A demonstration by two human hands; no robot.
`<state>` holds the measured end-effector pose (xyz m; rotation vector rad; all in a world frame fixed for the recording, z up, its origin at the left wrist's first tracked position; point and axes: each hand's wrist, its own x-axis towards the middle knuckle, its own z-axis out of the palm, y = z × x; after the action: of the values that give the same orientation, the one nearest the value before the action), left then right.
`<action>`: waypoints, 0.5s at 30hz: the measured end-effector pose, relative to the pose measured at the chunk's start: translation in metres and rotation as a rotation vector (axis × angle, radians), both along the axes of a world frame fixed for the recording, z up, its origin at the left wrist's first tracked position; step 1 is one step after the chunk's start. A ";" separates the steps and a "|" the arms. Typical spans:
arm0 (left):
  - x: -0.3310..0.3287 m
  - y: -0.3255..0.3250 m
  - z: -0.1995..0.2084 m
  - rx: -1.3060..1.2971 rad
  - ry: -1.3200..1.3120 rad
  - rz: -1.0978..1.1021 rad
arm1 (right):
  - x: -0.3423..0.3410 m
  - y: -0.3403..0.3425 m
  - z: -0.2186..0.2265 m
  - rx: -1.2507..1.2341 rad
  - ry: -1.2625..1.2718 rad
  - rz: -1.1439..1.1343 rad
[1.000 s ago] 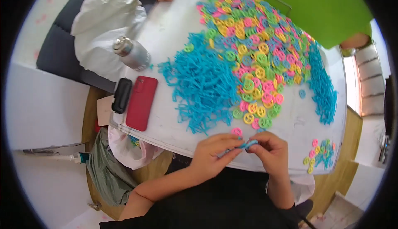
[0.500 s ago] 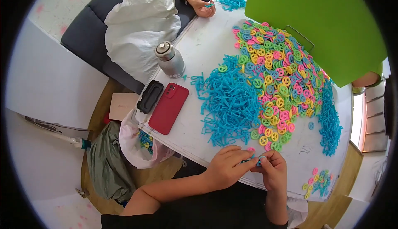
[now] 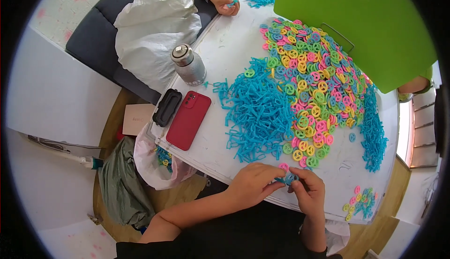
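Over the table's near edge, my left hand (image 3: 253,186) pinches a small blue plastic piece that its fingers mostly hide. Close against it, my right hand (image 3: 309,192) grips a blue wheel-shaped ring (image 3: 291,178) between thumb and forefinger; the two pieces meet, but whether they are joined I cannot tell. A pink ring (image 3: 283,166) shows just beyond my fingertips. Ahead of my hands lie a pile of blue plastic clips (image 3: 258,113) and, to its right, a large heap of pink, yellow, green and blue rings (image 3: 318,90).
A red phone (image 3: 189,120), a black case (image 3: 167,108) and a steel bottle (image 3: 189,65) stand at the left. Another person's hand (image 3: 228,6) holds a blue piece at the far side. A green board (image 3: 356,29) rises behind the heap. More clips (image 3: 372,132) lie right.
My right hand's fingers have opened slightly around the blue ring, so more of it shows. My left hand stays nearly in place. The whole view has shifted slightly.
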<state>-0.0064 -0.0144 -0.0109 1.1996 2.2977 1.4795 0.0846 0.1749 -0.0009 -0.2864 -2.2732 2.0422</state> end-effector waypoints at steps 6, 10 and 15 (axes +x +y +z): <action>-0.004 -0.001 0.006 0.010 -0.085 0.005 | -0.005 0.001 0.012 0.007 -0.064 0.064; -0.007 0.000 0.004 0.099 -0.291 0.054 | -0.010 0.005 0.006 -0.023 -0.020 0.112; -0.004 0.006 0.009 0.140 -0.337 0.098 | -0.010 0.012 0.007 0.072 -0.004 0.180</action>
<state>-0.0108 -0.0086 -0.0017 0.7997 2.0807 1.7481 0.0745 0.1866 0.0065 -0.0835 -2.4497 2.0343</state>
